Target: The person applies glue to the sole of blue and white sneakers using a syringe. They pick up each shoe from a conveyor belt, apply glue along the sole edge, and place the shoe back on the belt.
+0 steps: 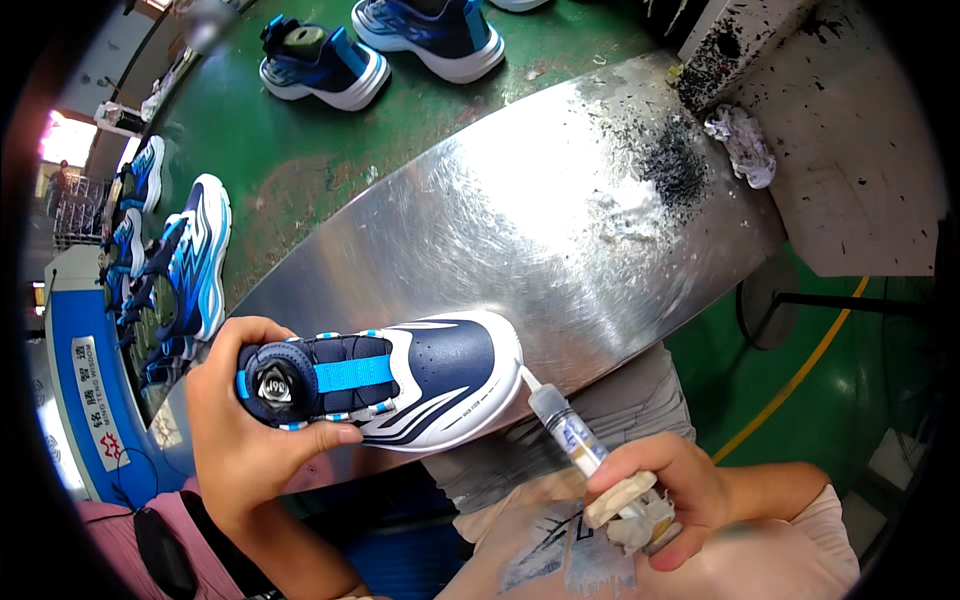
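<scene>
A navy, white and bright blue sports shoe (450,370) lies in front of me over the near edge of a metal worktop, toe to the right. My left hand (240,410) is wrapped round its heel and ankle end, beside the round dial on the tongue. In my right hand (670,490) is a clear syringe (568,428) with some yellowish fluid inside and pale wrapping around its rear end. Its white nozzle points up and left, close to the sole edge at the toe; whether it touches I cannot tell.
The shiny metal worktop (420,240) carries black smears and white residue at its far right. A crumpled white rag (742,145) lies by a stained panel. Beyond, a green surface (300,180) holds several similar shoes (430,35). More shoes (195,260) stand at left, near a blue machine housing (70,370).
</scene>
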Demonstrator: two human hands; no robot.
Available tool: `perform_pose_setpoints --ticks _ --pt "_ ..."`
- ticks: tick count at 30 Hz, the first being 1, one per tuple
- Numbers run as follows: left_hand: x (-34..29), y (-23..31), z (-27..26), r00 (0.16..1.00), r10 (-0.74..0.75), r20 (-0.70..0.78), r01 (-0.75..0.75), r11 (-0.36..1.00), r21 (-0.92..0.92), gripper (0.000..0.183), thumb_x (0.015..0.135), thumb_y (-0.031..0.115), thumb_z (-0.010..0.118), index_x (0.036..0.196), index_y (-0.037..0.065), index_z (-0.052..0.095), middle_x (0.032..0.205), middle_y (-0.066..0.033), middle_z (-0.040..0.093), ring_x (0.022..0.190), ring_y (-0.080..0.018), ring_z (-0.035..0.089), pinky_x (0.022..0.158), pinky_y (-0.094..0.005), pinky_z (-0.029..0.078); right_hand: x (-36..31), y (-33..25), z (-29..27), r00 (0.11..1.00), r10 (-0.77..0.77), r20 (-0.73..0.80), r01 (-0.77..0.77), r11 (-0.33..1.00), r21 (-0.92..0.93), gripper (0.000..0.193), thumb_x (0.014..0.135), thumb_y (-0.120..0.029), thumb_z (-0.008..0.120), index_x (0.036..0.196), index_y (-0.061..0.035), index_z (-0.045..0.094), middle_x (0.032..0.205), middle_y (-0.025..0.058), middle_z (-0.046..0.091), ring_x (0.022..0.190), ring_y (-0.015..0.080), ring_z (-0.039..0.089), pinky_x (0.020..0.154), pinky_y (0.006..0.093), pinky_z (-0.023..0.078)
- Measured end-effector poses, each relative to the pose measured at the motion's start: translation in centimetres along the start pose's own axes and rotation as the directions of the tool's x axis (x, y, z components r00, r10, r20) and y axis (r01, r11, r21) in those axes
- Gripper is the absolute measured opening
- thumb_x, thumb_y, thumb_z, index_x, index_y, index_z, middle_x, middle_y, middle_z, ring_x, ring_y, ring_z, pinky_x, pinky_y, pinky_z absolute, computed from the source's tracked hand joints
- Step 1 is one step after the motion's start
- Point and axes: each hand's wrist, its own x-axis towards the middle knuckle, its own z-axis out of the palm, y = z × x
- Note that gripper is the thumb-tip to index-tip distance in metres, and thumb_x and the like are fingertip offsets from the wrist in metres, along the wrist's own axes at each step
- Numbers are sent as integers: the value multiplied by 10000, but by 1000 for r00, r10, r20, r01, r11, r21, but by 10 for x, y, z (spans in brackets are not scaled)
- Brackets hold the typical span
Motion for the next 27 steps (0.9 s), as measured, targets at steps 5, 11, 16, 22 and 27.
perform_pose_setpoints --ticks 5,11,16,22,27 --pt "19 -7 -13 996 -23 87 24 1000 -12 711 371 256 938 912 9 548 759 -28 600 747 -96 564 700 -243 475 14 -5 4 975 -215 62 222 898 -380 837 733 -522 727 1265 43 414 1022 111 612 908 161 595 799 277 480" --pt "70 -76 -72 974 -146 -173 23 824 -567 718 475 250 884 1068 31 544 961 -48 589 866 -148 567 793 -258 461 30 -54 1 883 -400 -245 302 884 -356 820 824 -609 585 1275 39 365 940 71 564 802 116 537 721 251 452" --pt "209 -108 -16 827 -51 -560 201 957 211 775 660 326 783 1267 -24 452 1157 -208 591 1039 -360 590 934 -407 445 12 -74 -63 762 -532 -371 229 756 -613 498 871 -435 636 1193 -87 483 955 55 556 832 127 541 716 262 465" --pt "308 -177 -44 742 -190 -642 302 951 67 729 696 190 695 1329 0 388 1172 -269 580 1086 -433 557 947 -444 439 68 -76 -67 834 -506 -218 235 684 -690 461 938 -434 544 1227 -90 440 745 12 484 682 94 450 623 262 389" --pt "337 -113 15 854 -189 -485 174 982 -75 687 753 221 697 1352 74 393 1122 -195 605 912 -304 622 816 -378 503 62 -86 -72 858 -473 -200 214 683 -698 487 938 -433 533 1255 -81 419 791 53 549 704 136 512 675 280 429"
